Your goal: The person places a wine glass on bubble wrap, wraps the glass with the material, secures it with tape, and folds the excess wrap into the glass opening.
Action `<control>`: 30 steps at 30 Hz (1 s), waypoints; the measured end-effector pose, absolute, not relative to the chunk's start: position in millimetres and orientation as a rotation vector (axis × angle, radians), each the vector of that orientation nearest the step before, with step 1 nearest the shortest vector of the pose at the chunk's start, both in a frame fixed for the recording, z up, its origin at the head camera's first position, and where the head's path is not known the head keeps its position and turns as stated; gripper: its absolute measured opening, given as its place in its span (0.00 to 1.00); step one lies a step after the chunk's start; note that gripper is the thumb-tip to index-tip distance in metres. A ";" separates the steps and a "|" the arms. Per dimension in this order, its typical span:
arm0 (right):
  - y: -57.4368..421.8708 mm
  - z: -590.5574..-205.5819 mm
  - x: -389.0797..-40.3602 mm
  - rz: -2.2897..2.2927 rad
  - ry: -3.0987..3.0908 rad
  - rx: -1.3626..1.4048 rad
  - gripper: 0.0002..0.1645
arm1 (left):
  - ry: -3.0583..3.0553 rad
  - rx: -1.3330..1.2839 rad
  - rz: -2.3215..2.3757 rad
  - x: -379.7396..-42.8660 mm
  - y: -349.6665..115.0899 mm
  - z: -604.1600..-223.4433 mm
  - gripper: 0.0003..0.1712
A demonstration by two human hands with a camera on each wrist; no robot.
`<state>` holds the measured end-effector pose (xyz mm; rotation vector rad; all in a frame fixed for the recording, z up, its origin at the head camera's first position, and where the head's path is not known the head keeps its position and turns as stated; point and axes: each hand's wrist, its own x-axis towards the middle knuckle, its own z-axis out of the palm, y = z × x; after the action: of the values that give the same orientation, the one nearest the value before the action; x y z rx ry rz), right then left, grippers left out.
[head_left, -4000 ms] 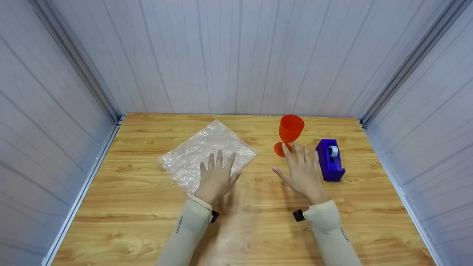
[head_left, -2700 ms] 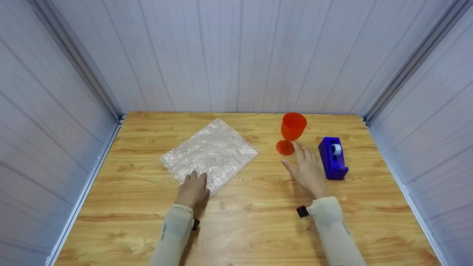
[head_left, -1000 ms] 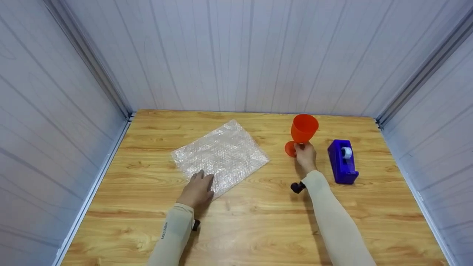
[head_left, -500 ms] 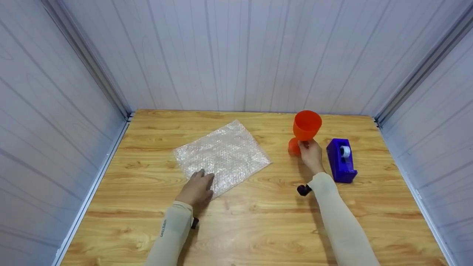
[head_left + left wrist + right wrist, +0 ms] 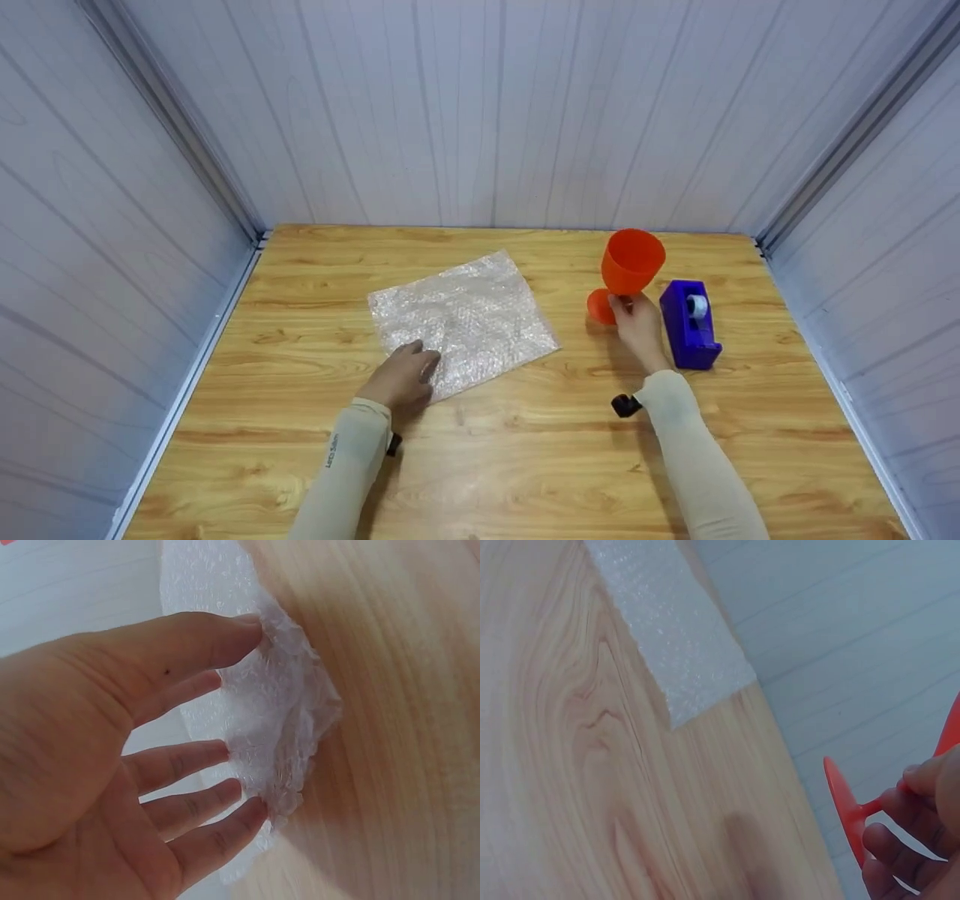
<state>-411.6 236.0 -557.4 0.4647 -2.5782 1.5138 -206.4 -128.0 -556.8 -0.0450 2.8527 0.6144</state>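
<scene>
A red goblet [image 5: 632,262] is in my right hand [image 5: 642,330], whose fingers grip its stem just under the bowl. In the right wrist view, the round foot [image 5: 843,806] of the goblet shows beside my fingers, while most of the bowl is out of frame. A sheet of clear bubble wrap [image 5: 469,319] lies on the wooden table, left of the goblet. At its near left corner my left hand [image 5: 401,375] has its thumb and fingertips on the sheet. The left wrist view shows the wrap's edge [image 5: 300,712] bunched up between the thumb and the spread fingers.
Right of the goblet stands a purple tape dispenser [image 5: 688,326] with a white roll of tape [image 5: 697,306]. The wooden table [image 5: 510,457] is enclosed by a pale back wall [image 5: 480,112] and side walls with metal rails along their edges.
My left hand has drawn back to the wrap's near corner, and the sheet has turned and shifted right. My right hand has gone from lying flat to gripping the goblet, which has moved slightly right.
</scene>
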 end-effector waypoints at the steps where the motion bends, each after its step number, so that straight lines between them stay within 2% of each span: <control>1: 235.1 -556.0 -412.1 1.519 -2.587 0.480 0.11 | 2.854 -0.050 0.615 -206.3 -128.2 -557.3 0.33; 15: 222.5 -546.3 -427.3 1.483 -2.591 0.718 0.12 | 2.855 -0.102 0.637 -206.6 -124.0 -561.1 0.36; 23: 202.8 -546.9 -440.1 1.490 -2.578 0.859 0.13 | 2.873 -0.160 0.674 -204.4 -120.5 -563.5 0.27; 27: 191.6 -548.4 -447.5 1.461 -2.564 0.914 0.13 | 2.885 -0.169 0.697 -203.0 -118.5 -564.0 0.31; 30: 183.2 -549.1 -453.9 1.443 -2.563 0.953 0.13 | 2.900 -0.161 0.721 -203.4 -117.5 -565.7 0.30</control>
<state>-453.9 183.2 -549.1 0.9533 -2.5627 1.4434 -203.4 -117.5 -565.7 -0.1612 2.8997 0.7214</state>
